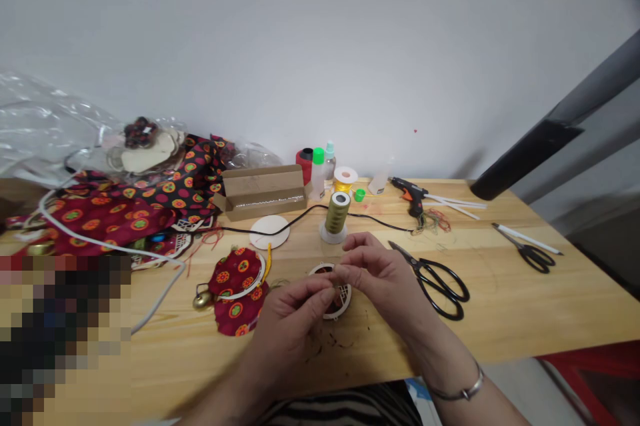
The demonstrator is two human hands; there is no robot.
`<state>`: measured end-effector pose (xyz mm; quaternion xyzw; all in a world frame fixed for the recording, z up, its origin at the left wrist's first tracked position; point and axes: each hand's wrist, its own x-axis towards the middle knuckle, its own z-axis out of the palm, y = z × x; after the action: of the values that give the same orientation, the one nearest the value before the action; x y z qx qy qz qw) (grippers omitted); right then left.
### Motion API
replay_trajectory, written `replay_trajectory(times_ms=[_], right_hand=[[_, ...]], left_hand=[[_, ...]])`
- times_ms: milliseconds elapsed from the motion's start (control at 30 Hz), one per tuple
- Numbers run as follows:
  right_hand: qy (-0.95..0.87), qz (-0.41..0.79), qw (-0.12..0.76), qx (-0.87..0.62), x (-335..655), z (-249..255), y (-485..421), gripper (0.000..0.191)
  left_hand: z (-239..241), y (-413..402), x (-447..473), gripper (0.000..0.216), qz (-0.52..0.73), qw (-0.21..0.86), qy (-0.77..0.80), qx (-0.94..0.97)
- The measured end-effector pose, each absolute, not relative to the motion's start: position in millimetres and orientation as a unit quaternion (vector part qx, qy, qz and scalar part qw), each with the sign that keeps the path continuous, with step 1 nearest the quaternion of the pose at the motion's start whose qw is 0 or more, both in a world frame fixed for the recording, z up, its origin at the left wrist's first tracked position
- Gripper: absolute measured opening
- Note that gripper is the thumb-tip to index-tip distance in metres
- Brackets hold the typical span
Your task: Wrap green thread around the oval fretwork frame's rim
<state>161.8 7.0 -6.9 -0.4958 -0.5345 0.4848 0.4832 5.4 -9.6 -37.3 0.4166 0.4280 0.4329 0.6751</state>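
Observation:
My left hand (303, 309) is closed in a pinch, thumb against forefinger. Right beside it, the fingers of my right hand (377, 273) pinch at almost the same spot; what the two hold is too fine to make out. Partly hidden behind the fingertips is a round white openwork frame (345, 303) with a dark red patch inside. Just beyond the hands stands an olive thread spool (338, 214) on a pale base. To the left lie round pieces of dark red flowered fabric (237, 273), one with a white ring, and a brass bell (202, 299).
Large black scissors (443, 289) lie right of my hands, smaller scissors (535, 257) farther right. A glue gun (413, 196), a cardboard box (265, 193) and a green-capped bottle (318, 176) stand along the wall. Patterned fabric (125, 213) is heaped at left. A black cord (310, 213) crosses the table.

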Motion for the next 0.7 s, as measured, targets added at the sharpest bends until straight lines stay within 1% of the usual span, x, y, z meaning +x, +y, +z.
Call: replay_trajectory(times_ms=[267, 533, 633, 700], right_hand=[[-0.48, 0.545, 0.498, -0.474, 161.4, -6.0, 6.4, 0.013], [-0.454, 0.561, 0.505, -0.473, 157.0, -9.3, 6.1, 0.018], [-0.438, 0.572, 0.507, -0.473, 157.8, -11.5, 5.2, 0.019], [-0.427, 0.587, 0.499, -0.473, 160.0, -15.1, 3.9, 0.023]], left_hand=[[-30.7, -10.4, 7.5, 0.01, 0.415, 0.669, 0.433, 0.438], [-30.5, -10.0, 8.0, 0.01, 0.413, 0.657, 0.435, 0.457], [-31.8, -11.2, 7.7, 0.008, 0.427, 0.665, 0.436, 0.431], [-33.7, -11.9, 7.4, 0.008, 0.439, 0.669, 0.448, 0.398]])
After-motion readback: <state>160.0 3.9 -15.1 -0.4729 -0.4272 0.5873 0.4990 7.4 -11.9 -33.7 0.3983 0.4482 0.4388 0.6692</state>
